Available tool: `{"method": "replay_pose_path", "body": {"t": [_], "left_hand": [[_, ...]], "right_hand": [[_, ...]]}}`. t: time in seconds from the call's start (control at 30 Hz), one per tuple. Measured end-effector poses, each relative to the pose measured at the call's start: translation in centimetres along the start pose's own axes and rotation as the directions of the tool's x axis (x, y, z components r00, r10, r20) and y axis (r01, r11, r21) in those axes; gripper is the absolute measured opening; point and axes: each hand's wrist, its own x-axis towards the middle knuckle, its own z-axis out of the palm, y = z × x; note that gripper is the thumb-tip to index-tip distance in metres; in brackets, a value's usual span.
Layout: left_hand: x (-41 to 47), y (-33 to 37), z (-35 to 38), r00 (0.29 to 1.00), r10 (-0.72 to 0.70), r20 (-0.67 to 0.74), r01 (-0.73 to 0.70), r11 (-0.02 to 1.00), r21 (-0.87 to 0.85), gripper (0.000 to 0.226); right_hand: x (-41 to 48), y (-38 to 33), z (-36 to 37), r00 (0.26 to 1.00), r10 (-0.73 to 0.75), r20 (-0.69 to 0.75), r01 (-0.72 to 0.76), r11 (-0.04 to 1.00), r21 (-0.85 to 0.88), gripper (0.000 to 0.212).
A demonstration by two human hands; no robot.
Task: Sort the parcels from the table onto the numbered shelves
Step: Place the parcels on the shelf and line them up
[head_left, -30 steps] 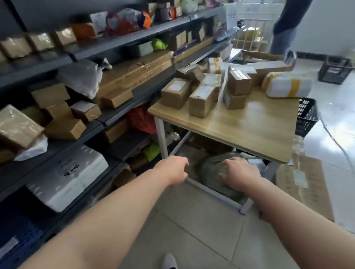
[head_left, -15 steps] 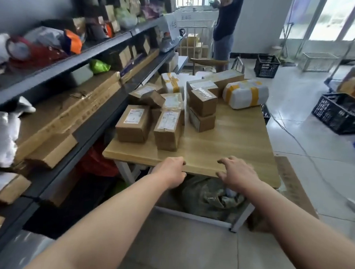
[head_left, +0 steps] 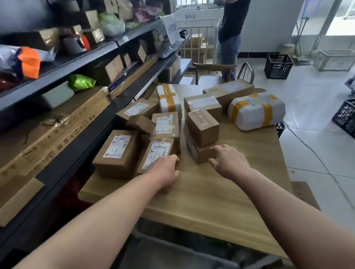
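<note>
Several brown cardboard parcels lie on the wooden table [head_left: 220, 202]. My left hand [head_left: 164, 170] reaches over the table, its fingertips at the near edge of a labelled parcel [head_left: 157, 151]; it holds nothing. My right hand [head_left: 228, 160] hovers with spread, relaxed fingers just in front of a small low box [head_left: 198, 154] that carries another box [head_left: 202, 127] on top. A bigger labelled box [head_left: 116, 153] sits at the table's left edge. A white parcel with yellow tape [head_left: 256, 110] lies at the far right.
Dark metal shelves [head_left: 74, 116] packed with parcels run along the left, close to the table. A person [head_left: 231, 34] stands beyond the table by a chair [head_left: 213, 67]. Black crates [head_left: 279, 65] stand on the tiled floor to the right.
I have come closer to the table. Both hands moved from its near edge forward over the top, up to the front parcels.
</note>
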Motion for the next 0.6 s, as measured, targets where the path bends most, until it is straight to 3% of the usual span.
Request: {"method": "replay_pose_path", "body": {"t": [0.17, 0.33, 0.6], "left_hand": [[5.5, 2.0, -1.7, 0.993, -0.103, -0.049, 0.097, 0.989, -0.115, 0.042], [8.2, 3.0, -1.7, 0.99, -0.137, -0.038, 0.13, 0.982, -0.136, 0.042], [12.8, 1.9, -2.3, 0.99, -0.14, -0.013, 0.133, 0.965, -0.228, 0.043]], "right_hand": [[7.7, 1.4, -1.3, 0.999, 0.004, -0.038, -0.001, 0.996, 0.089, 0.072], [12.7, 1.5, -0.7, 0.997, 0.064, 0.032, -0.068, 0.983, 0.169, 0.097], [16.3, 1.1, 1.6, 0.997, 0.068, 0.019, -0.071, 0.965, 0.254, 0.096]]}}
